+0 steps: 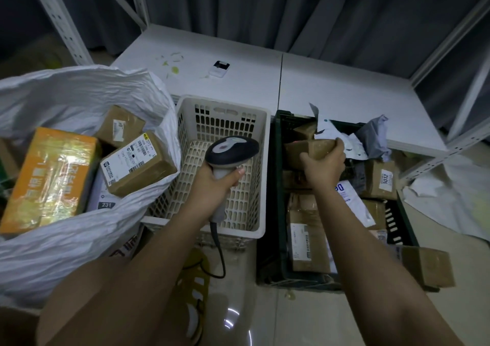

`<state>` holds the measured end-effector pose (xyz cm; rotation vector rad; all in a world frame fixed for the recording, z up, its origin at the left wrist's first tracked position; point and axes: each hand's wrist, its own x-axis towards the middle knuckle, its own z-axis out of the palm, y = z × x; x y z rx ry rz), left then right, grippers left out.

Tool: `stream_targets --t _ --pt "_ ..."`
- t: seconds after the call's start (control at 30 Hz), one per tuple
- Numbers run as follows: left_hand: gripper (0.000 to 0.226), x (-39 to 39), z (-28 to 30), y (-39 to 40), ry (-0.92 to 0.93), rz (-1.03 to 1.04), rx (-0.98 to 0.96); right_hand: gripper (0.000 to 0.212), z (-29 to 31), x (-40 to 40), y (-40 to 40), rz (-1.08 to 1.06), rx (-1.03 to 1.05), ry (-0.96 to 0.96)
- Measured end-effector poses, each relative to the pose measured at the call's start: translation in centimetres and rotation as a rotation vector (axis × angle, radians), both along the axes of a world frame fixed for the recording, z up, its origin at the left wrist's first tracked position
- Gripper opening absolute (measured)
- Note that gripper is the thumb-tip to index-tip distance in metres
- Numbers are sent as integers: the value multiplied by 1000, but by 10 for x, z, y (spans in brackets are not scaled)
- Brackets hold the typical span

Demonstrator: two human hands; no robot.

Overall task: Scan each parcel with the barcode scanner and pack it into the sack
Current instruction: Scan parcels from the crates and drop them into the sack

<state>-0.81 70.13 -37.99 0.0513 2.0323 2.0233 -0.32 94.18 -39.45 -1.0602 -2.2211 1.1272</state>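
- The right hand (322, 169) is clamped on a small brown parcel (310, 148), lifted just above the heap in the dark crate (277, 186).
- The left hand (216, 184) is wrapped round the handle of the scanner (230, 149), which hangs over the white basket (261, 139) with its head pointing toward the parcel.
- No label shows on the parcel's visible faces, so the barcode probably sits on a hidden side; roll the wrist until it faces the scanner's window.
- Keep the fingers at the parcel's edges so they do not cover the code, and hold it flat to the beam, near but not touching.
- Mind the scanner's cord (220, 253) trailing down by the basket; let it hang slack.
- The sack (66, 91) lies open on the left, already holding an orange box (53, 176) and brown boxes. Once the code reads, carry the parcel across the basket and set it into a gap rather than dropping it on the pile.
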Motion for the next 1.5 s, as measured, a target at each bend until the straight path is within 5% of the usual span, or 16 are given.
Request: stream_targets --t 0.4,0.7,0.87,1.03,1.2,1.4,1.5 --pt "30 28 6 -27 -7 17 -52 82 27 123 -70 237 225 293" --pt "47 48 13 -67 -42 120 -81 84 -12 141 -112 610 17 22" --pt "41 58 14 -70 -54 71 -130 75 -30 151 -123 752 278 -63" --pt "71 61 11 -74 -60 17 -204 75 -39 154 -128 918 507 -159" --pt "54 62 14 -71 -44 -6 -201 64 -48 153 -126 909 315 -373" --pt "46 58 9 -69 -26 15 -228 36 -50 136 -140 641 154 -254" --pt "48 56 7 -67 -28 10 -208 44 -47 120 -144 539 108 -261"
